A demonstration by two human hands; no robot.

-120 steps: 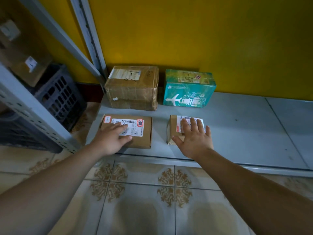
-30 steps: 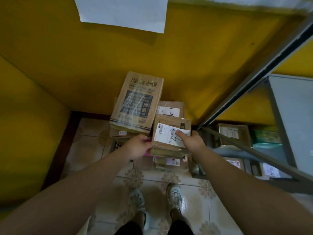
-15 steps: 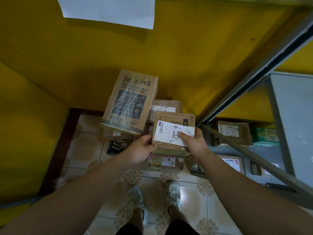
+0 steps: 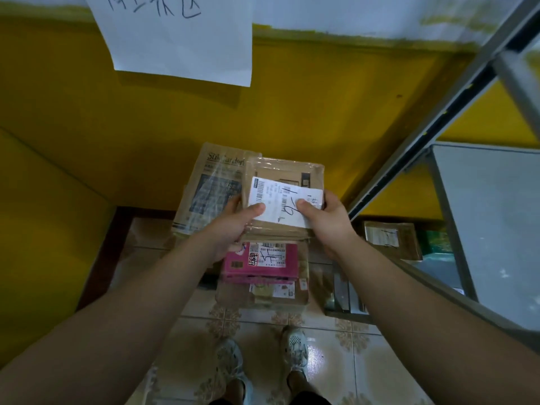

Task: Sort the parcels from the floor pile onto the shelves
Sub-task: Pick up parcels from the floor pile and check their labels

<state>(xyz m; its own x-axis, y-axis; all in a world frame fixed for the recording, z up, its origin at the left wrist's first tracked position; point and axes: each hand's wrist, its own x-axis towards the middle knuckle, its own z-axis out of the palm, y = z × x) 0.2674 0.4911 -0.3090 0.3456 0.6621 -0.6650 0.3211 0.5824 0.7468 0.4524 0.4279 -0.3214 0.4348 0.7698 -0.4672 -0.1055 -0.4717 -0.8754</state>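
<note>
- My left hand [image 4: 233, 226] and right hand [image 4: 328, 222] clamp a flat brown parcel [image 4: 289, 172] by its side edges, thumbs on top. This turns its label [image 4: 274, 195] up for me to read.
- The parcel hangs just above the floor pile [image 4: 260, 266].
- The shelf [image 4: 491, 229] stands to the right, probably the parcel's next stop.

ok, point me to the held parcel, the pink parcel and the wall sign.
held parcel [image 4: 280, 198]: head view, white label on its top face.
pink parcel [image 4: 261, 272]: head view, pink face below its label.
wall sign [image 4: 175, 42]: head view, middle of the sheet.
</note>
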